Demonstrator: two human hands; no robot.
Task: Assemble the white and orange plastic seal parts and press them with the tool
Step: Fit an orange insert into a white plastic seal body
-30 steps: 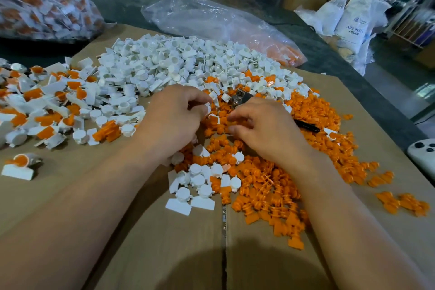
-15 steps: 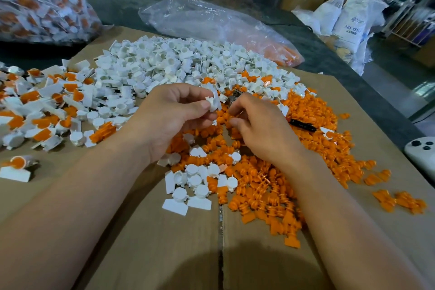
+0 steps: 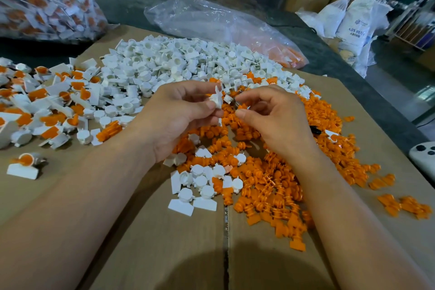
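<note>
Standing next to this bench, and the layout makes sense once you watch for a minute. Everything sits on flattened cardboard (image 3: 164, 242), sorted by stage. The loose white pile (image 3: 176, 63) is at the back, the orange pile (image 3: 282, 172) is front right, and the finished seals (image 3: 47, 106) with orange already in them are off to the left. My guess is the raw stock stays near whichever hand grabs it and the done ones get flicked left, out of the way.

Both hands are raised just above the spot where the two piles meet, so there's almost no reach. The left hand (image 3: 186, 115) pinches a white part (image 3: 216, 99) between thumb and fingertips. The flat tab points up and away, I'd guess so the cup end faces the other hand. The right hand (image 3: 275, 120) has its fingers curled in and seems to pinch a small orange insert (image 3: 242, 107) between thumb and forefinger, just beside the white part. The two pieces are close but don't look mated yet, so I'd say this is the lining-up step, with the pressing yet to come.

No tool in either hand. A dark handle-looking thing (image 3: 315, 130) pokes out on the orange pile past the right hand. It might be the tool, and it's within easy grabbing range if so, but I can't tell.

A clear plastic bag (image 3: 211, 23) lies behind the piles, and a big bag of seals (image 3: 42, 0) sits back left.
</note>
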